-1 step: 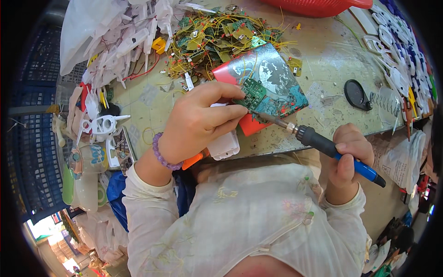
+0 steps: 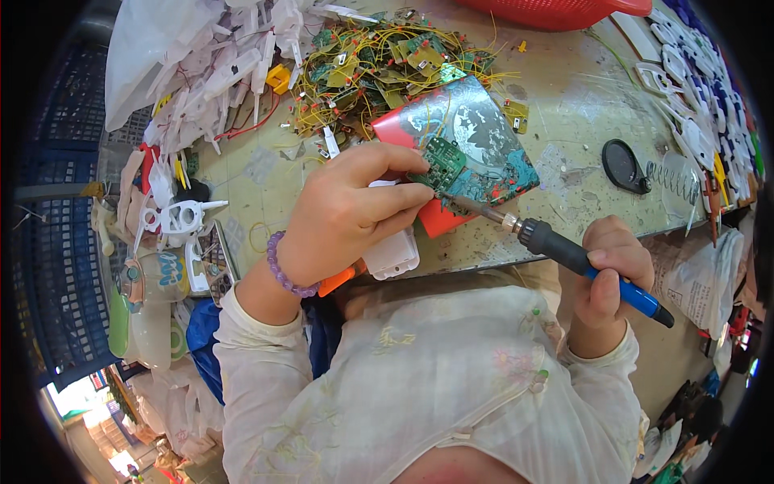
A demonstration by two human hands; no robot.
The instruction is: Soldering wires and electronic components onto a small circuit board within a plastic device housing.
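My left hand (image 2: 343, 206), with a purple bead bracelet (image 2: 282, 270) at the wrist, pinches a small green circuit board (image 2: 445, 163) by its near left edge. The board is held over a worn red and dark flat block (image 2: 476, 117). My right hand (image 2: 610, 266) grips a soldering iron (image 2: 556, 248) with a black and blue handle. Its metal tip reaches the board's lower edge, close to my left fingertips; whether it touches is too small to tell. A white plastic casing (image 2: 393, 254) lies partly hidden below my left hand, near an orange object (image 2: 339, 279).
Beyond the block lies a heap of circuit boards with yellow wires (image 2: 379, 68). White plastic parts (image 2: 234, 73) pile up at the far left. A red basket (image 2: 548, 12) stands at the back. An iron stand with a coil spring (image 2: 673, 181) and white casings (image 2: 685, 97) are on the right.
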